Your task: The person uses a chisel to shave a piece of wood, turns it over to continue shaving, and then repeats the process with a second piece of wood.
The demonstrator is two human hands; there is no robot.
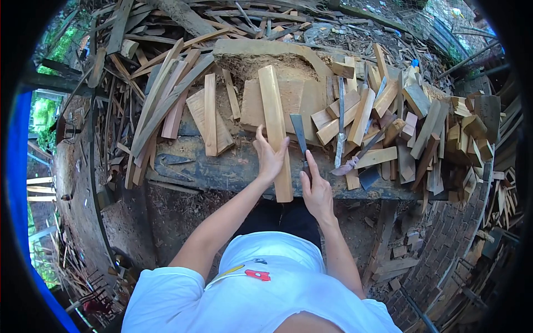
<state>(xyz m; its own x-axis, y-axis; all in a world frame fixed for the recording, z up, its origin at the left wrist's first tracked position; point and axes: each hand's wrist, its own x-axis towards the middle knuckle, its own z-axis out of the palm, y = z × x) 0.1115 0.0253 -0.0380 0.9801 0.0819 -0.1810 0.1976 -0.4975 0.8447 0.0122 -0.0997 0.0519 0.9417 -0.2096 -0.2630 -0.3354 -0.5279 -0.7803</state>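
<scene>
A long squared wooden block [271, 100] leans over the bench edge, its near end pointing toward me. My left hand [269, 158] is on its middle, thumb across the face and fingers at the left edge. In my right hand [316, 191] is a knife-like tool [298, 131] with a dark handle and a flat blade that widens to a squared tip. The index finger stretches along the handle. The blade points away from me, just right of the block. Behind the block sits a thick, cut wooden chopping block [308, 105].
Left on the bench [205, 166] lie a narrow stick [210, 116] and long slats [166, 105]. Cut wood pieces [363, 116] crowd the right, with a metal strip [340, 122] and another tool [347, 165] among them. Scrap wood [266, 25] fills the back.
</scene>
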